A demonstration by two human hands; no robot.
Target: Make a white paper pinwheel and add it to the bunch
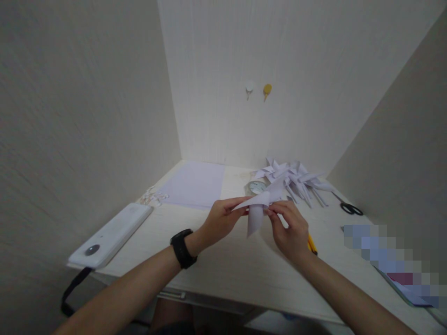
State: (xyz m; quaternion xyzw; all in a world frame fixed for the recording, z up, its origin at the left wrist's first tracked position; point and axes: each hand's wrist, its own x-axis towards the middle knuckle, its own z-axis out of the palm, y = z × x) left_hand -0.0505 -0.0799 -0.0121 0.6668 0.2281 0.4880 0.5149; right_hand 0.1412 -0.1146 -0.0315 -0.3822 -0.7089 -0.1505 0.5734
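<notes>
A white paper pinwheel [257, 210] is held up over the front middle of the desk, between both hands. My left hand [223, 217], with a black watch [183, 249] on its wrist, pinches the pinwheel's left side. On the other side, the fingertips of my right hand [289, 228] close on the pinwheel near its centre. Part of a small round clock or dial [257, 187] shows just behind it. Several more paper pinwheels [296, 174] lie heaped at the back right.
White paper sheets [197, 183] lie at the back left, near small whitish pieces [153, 196]. A white device [111, 236] occupies the left edge. Black-handled scissors [351, 209] and a yellow pen-like object [312, 244] are on the right. Walls enclose three sides; two hooks [267, 89] hang behind.
</notes>
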